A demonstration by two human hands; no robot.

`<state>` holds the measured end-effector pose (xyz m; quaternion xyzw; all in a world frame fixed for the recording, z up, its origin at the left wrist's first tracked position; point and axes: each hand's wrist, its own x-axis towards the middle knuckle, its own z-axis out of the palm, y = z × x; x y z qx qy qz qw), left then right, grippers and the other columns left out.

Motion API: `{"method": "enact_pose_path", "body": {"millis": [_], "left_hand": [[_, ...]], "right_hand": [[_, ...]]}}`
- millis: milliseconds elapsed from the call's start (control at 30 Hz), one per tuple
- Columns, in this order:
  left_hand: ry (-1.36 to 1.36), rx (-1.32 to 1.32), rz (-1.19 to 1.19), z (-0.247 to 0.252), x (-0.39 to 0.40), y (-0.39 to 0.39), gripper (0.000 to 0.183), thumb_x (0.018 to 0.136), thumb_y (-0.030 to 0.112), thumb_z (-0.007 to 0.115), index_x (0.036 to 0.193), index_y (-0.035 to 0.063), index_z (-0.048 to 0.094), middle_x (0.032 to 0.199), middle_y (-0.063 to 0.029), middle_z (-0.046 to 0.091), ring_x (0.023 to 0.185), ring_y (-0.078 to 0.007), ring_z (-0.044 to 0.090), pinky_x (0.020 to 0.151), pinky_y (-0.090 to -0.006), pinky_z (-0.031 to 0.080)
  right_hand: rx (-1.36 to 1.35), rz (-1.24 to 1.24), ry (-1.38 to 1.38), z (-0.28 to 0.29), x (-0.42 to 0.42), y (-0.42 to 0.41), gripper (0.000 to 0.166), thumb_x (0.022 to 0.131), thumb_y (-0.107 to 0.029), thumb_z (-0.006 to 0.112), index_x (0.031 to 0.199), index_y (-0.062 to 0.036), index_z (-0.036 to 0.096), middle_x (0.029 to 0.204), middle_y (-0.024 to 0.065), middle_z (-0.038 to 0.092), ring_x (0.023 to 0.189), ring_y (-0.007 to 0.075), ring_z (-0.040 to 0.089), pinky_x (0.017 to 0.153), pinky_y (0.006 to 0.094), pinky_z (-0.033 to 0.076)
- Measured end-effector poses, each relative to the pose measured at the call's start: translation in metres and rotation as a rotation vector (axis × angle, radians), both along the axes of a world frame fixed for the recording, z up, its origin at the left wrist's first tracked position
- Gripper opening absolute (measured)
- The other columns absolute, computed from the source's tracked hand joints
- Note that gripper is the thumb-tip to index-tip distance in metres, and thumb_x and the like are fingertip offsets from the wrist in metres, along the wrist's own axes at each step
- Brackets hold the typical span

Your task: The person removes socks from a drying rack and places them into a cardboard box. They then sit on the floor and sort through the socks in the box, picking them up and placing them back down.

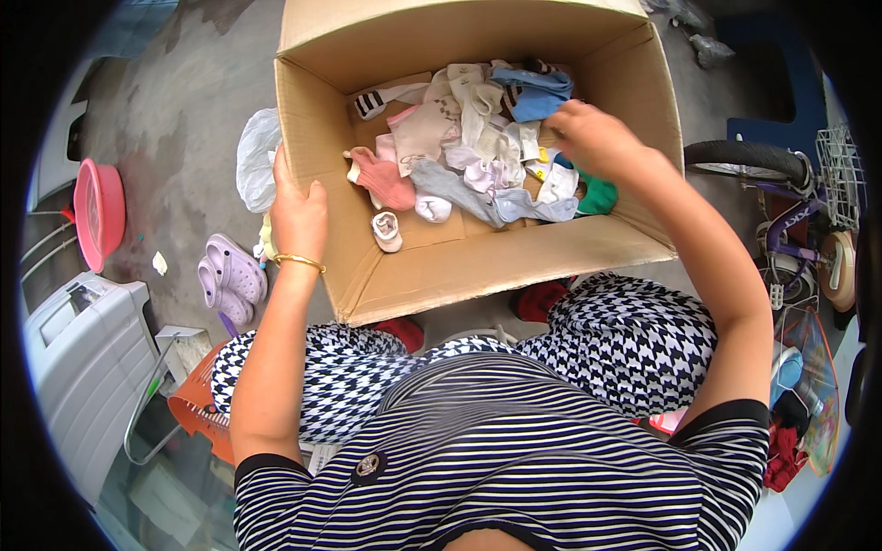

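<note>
An open cardboard box [503,258] stands before my knees with a loose layer of socks inside. My left hand [301,213], a gold bangle at its wrist, grips the box's left wall. Blurred, my right hand [598,138] reaches over the box's right side, its fingertips by a blue sock [537,96]; whether they pinch anything is unclear. Below that hand lies a green sock [597,195]. A long grey sock [451,187] crosses the middle, right of a salmon-pink sock [386,180]. One small whitish sock [387,233] sits apart at the front left. Black stripes mark a white sock [372,103] at the back.
Left of the box are a white plastic bag [258,162], lilac clogs [234,275] and a pink basin [100,215]. An orange plastic basket [200,403] is near my left leg. To the right stands a purple bicycle [792,220] with a wire basket [839,175].
</note>
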<state>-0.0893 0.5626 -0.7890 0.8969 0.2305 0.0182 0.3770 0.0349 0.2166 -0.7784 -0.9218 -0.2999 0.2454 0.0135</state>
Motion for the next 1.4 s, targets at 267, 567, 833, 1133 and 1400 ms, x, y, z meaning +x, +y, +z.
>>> {"method": "enact_pose_path", "body": {"millis": [267, 567, 833, 1133, 1400], "left_hand": [[0.084, -0.072, 0.083, 0.005, 0.002, -0.001, 0.058, 0.082, 0.005, 0.051, 0.137, 0.0083, 0.032, 0.115, -0.0178, 0.059, 0.106, -0.0277, 0.058, 0.090, -0.0347, 0.044], [0.107, -0.024, 0.086, 0.007, 0.000, 0.000, 0.058, 0.082, 0.011, 0.052, 0.136, 0.0075, 0.032, 0.111, -0.0212, 0.060, 0.101, -0.0330, 0.059, 0.086, -0.0379, 0.046], [0.070, -0.020, 0.065, 0.001, -0.001, 0.000, 0.058, 0.081, 0.010, 0.051, 0.136, 0.0088, 0.032, 0.104, -0.0229, 0.061, 0.094, -0.0365, 0.061, 0.081, -0.0413, 0.047], [0.027, -0.004, 0.064, -0.003, -0.001, 0.001, 0.058, 0.081, 0.010, 0.050, 0.136, 0.0107, 0.032, 0.100, -0.0225, 0.062, 0.090, -0.0376, 0.061, 0.077, -0.0428, 0.047], [0.015, 0.037, 0.042, -0.002, -0.001, 0.001, 0.058, 0.081, 0.010, 0.049, 0.136, 0.0119, 0.032, 0.092, -0.0238, 0.064, 0.083, -0.0389, 0.062, 0.073, -0.0451, 0.047]], "right_hand": [[0.125, 0.236, -0.284, -0.106, -0.014, 0.152, 0.060, 0.074, -0.008, 0.064, 0.129, -0.0199, 0.041, 0.143, 0.0129, 0.027, 0.120, 0.0320, 0.043, 0.091, 0.0398, 0.045], [0.173, 0.221, 0.208, -0.113, 0.002, 0.113, 0.040, 0.074, -0.002, 0.059, 0.111, -0.0158, 0.057, 0.106, 0.0137, 0.051, 0.096, 0.0354, 0.056, 0.080, 0.0414, 0.046], [0.426, 0.173, 0.082, -0.054, -0.001, 0.052, 0.026, 0.071, 0.004, 0.060, 0.094, -0.0077, 0.058, 0.101, 0.0126, 0.049, 0.090, 0.0338, 0.054, 0.077, 0.0391, 0.047], [0.025, 0.261, 0.054, -0.082, -0.039, 0.093, 0.027, 0.074, -0.005, 0.059, 0.100, -0.0109, 0.057, 0.107, 0.0107, 0.049, 0.100, 0.0301, 0.053, 0.077, 0.0425, 0.048], [-0.080, 0.387, 0.165, -0.127, -0.043, 0.083, 0.025, 0.076, -0.012, 0.060, 0.101, -0.0101, 0.055, 0.103, 0.0146, 0.054, 0.095, 0.0310, 0.059, 0.078, 0.0391, 0.050]]}}
